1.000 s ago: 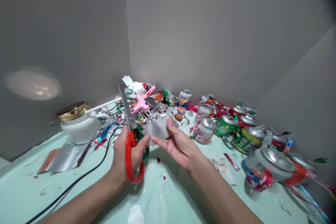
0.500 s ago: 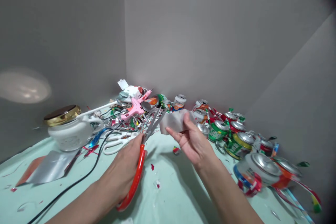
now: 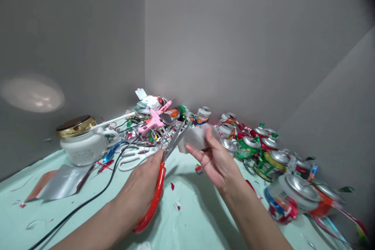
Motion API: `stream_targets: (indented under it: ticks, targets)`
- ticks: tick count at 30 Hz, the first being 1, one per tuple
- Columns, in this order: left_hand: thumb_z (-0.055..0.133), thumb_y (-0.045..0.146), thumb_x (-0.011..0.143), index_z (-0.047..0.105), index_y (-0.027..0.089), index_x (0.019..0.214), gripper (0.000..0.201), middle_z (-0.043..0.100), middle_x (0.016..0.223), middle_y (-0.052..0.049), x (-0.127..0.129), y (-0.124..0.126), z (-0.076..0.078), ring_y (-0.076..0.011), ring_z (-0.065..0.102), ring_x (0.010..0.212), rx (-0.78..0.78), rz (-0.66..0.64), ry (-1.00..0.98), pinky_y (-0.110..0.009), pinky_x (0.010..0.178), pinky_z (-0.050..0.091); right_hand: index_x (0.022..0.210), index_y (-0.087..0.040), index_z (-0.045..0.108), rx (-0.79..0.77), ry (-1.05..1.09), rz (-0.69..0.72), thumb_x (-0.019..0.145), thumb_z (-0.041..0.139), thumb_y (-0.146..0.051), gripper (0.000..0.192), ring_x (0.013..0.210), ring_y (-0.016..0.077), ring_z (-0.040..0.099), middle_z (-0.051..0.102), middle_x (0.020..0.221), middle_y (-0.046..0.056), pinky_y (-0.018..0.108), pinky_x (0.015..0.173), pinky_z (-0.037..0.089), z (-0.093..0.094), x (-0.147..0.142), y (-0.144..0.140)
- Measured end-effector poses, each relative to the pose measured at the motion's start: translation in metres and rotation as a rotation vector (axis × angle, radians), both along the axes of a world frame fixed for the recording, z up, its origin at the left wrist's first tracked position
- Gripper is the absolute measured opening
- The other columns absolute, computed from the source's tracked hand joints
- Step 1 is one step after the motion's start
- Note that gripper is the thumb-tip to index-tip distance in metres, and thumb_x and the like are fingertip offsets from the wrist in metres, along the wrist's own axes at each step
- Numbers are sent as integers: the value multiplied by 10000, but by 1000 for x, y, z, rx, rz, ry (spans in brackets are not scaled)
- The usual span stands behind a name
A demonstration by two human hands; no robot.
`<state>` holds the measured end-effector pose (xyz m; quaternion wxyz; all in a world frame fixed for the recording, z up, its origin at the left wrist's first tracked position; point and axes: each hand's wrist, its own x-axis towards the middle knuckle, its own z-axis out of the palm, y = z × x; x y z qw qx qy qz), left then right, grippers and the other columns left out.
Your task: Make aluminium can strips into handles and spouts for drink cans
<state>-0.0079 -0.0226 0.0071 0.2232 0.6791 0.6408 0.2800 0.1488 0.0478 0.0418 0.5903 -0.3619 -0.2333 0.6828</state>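
Observation:
My left hand [image 3: 140,185] is closed around the red-handled scissors [image 3: 158,193]. Their blades point up and away, slightly apart, with the tips at the upper left edge of a curved, silvery-grey metal sheet [image 3: 191,139]. I cannot tell whether the blades touch it or have entered it. My right hand [image 3: 216,162] pinches that sheet at its right side, thumb in front and fingers below and behind. Both hands are raised over the pale green tablecloth [image 3: 190,230]. Part of the sheet is hidden behind the right thumb.
Cut drink cans [image 3: 272,164] with ribbon-like strips line the right side. A pink glue gun [image 3: 154,121] lies on a heap of scraps at the back. On the left are a white mug [image 3: 83,150], white scissors [image 3: 134,158], a flat metal sheet [image 3: 64,181] and a black cord [image 3: 99,193].
The scissor blades have drawn closer together and moved right, up to the sheet's left edge. My right hand keeps its hold. The whole view has shifted slightly.

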Motion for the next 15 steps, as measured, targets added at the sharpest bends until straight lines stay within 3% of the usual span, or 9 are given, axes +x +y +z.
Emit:
stream_targets:
  ticks: [8, 15]
  targets:
    - [387, 172, 763, 392, 250, 1262, 506, 605, 1090, -80, -2, 2, -2, -252, 580, 936, -29, -20, 112, -322, 743, 450, 834, -123, 640, 1, -4, 30, 823, 597, -263, 147, 685, 154, 665, 692, 779, 35, 310, 563, 605, 0, 1, 0]
    - [396, 159, 731, 470, 230, 1106, 389, 637, 887, -49, -2, 0, 1, -219, 599, 782, -22, -5, 170, -283, 657, 429, 833, -127, 642, -1, -12, 24, 827, 590, -259, 141, 684, 144, 655, 683, 784, 23, 314, 562, 605, 1, 1, 0]
